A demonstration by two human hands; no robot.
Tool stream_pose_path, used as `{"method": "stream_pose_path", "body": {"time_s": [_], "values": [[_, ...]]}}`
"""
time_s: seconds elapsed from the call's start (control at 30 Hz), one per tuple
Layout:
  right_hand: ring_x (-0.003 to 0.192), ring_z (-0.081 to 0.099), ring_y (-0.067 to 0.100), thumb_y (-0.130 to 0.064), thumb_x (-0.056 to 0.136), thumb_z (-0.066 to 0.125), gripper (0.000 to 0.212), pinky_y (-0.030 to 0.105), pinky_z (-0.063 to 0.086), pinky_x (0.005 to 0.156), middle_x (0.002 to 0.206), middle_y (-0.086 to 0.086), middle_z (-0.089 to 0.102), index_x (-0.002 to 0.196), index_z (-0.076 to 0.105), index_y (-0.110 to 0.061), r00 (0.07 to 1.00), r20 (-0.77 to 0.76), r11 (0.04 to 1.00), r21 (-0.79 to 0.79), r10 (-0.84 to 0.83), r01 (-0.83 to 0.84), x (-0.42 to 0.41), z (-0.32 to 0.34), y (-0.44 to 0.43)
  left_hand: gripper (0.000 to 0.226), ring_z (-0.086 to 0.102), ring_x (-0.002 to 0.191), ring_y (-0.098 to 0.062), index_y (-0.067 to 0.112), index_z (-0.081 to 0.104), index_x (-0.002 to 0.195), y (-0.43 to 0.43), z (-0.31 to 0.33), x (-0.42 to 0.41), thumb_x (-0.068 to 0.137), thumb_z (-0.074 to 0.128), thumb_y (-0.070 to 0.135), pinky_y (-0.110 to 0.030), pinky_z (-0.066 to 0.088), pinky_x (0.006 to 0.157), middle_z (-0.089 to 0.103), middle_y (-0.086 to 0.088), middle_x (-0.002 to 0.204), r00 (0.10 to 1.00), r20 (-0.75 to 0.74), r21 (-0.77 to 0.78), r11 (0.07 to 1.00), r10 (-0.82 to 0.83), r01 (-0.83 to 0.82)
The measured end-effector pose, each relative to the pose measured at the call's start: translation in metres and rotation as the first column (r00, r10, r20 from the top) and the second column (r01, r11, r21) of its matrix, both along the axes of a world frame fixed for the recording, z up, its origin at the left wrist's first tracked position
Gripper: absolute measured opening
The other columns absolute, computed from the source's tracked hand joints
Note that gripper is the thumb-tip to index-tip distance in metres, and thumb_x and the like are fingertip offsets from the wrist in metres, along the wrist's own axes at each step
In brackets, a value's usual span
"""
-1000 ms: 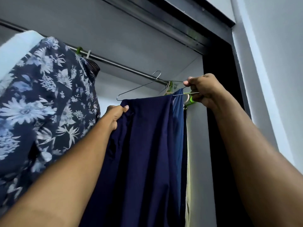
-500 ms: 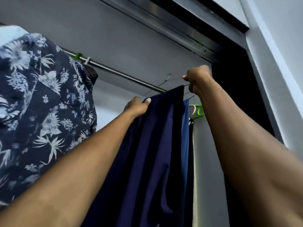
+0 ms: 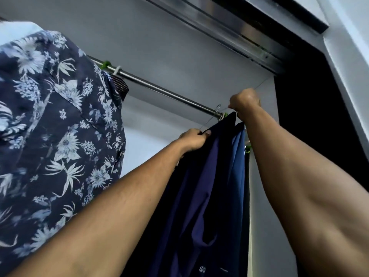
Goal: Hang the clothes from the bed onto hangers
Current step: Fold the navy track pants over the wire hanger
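Thin wire hanger (image 3: 209, 121) nearer steel rod (image 3: 159, 89)

Dim, cool, even indoor light, brightest on the pale wall (image 3: 351, 56) at upper right and glinting softly along the metal rail (image 3: 159, 88). Deep shadow inside the black door frame (image 3: 311, 116) and in the folds of the navy garment (image 3: 199, 186). Slightly soft throughout, motion-smeared on the floral shirt (image 3: 60, 126) at left, straight lines bowed toward the edges by the wide lens.
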State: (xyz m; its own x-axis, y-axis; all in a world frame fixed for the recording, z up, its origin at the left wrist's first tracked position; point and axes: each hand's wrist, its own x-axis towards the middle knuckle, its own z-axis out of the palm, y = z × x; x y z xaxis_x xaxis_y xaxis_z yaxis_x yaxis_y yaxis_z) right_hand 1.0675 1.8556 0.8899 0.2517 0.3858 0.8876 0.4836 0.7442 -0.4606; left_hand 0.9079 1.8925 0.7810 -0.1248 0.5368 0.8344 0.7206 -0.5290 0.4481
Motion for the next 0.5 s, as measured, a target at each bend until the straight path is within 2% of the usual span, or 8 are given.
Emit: {"method": "stream_pose_path", "body": {"time_s": [0.03,0.1,0.17,0.2,0.27,0.4,0.5], "values": [[0.076,0.064,0.025,-0.017,0.096,0.068,0.012,0.033,0.053,0.059,0.102,0.010,0.068,0.089,0.065,-0.008,0.997,0.019,0.996,-0.027,-0.081,0.082,0.001,0.000,0.005,0.050,0.061,0.099,-0.025,0.018,0.063,0.113,0.003,0.000,0.003,0.104,0.042,0.062,-0.030,0.040,0.067,0.064,-0.004,0.105,1.000,-0.015,-0.014,1.000,-0.011,0.010],[0.095,0.070,0.028,-0.018,0.096,0.070,0.017,0.034,0.058,0.076,0.108,0.009,0.071,0.106,0.072,-0.005,0.986,0.037,0.984,-0.054,-0.165,0.167,-0.001,0.001,0.010,0.053,0.066,0.108,-0.032,0.018,0.065,0.121,0.006,-0.001,0.007,0.103,0.042,0.063,-0.029,0.043,0.069,0.068,-0.010,0.116,0.999,-0.034,-0.035,0.999,-0.038,0.037],[0.109,0.070,0.028,-0.016,0.093,0.071,0.023,0.036,0.058,0.089,0.117,0.009,0.072,0.115,0.073,-0.008,0.980,0.033,0.979,-0.044,-0.196,0.198,-0.002,0.000,0.013,0.056,0.065,0.111,-0.033,0.020,0.064,0.131,0.008,-0.004,0.011,0.102,0.042,0.064,-0.029,0.050,0.083,0.068,-0.009,0.123,0.997,-0.051,-0.043,0.998,-0.055,0.052],[0.111,0.070,0.029,-0.015,0.093,0.070,0.025,0.037,0.057,0.090,0.119,0.009,0.072,0.117,0.072,-0.008,0.973,0.049,0.972,-0.057,-0.227,0.230,-0.003,-0.001,0.013,0.058,0.065,0.113,-0.032,0.021,0.063,0.134,0.010,-0.007,0.012,0.101,0.043,0.065,-0.033,0.052,0.094,0.068,-0.008,0.126,0.996,-0.056,-0.046,0.997,-0.062,0.060],[0.114,0.068,0.031,-0.010,0.092,0.066,0.030,0.038,0.056,0.092,0.123,0.012,0.069,0.122,0.070,-0.007,0.955,0.091,0.956,-0.059,-0.283,0.289,-0.003,-0.002,0.012,0.059,0.064,0.116,-0.029,0.023,0.062,0.137,0.013,-0.014,0.014,0.100,0.044,0.066,-0.039,0.051,0.105,0.067,-0.006,0.130,0.995,-0.065,-0.038,0.997,-0.073,0.070],[0.127,0.060,0.035,-0.005,0.096,0.060,0.038,0.042,0.053,0.097,0.135,0.017,0.062,0.134,0.061,-0.003,0.870,0.125,0.879,0.049,-0.476,0.474,-0.002,-0.011,0.014,0.057,0.060,0.122,-0.027,0.026,0.057,0.144,0.018,-0.026,0.019,0.102,0.043,0.063,-0.033,0.047,0.101,0.064,-0.004,0.138,0.994,-0.093,-0.007,0.998,-0.057,0.056],[0.123,0.062,0.038,0.001,0.093,0.062,0.036,0.041,0.052,0.085,0.130,0.018,0.064,0.129,0.063,-0.003,0.804,0.131,0.813,0.156,-0.580,0.561,-0.002,-0.028,0.013,0.058,0.056,0.128,-0.028,0.028,0.054,0.147,0.019,-0.036,0.021,0.104,0.039,0.063,-0.032,0.043,0.098,0.060,-0.004,0.144,0.994,-0.103,-0.002,0.999,-0.044,0.044]]}}
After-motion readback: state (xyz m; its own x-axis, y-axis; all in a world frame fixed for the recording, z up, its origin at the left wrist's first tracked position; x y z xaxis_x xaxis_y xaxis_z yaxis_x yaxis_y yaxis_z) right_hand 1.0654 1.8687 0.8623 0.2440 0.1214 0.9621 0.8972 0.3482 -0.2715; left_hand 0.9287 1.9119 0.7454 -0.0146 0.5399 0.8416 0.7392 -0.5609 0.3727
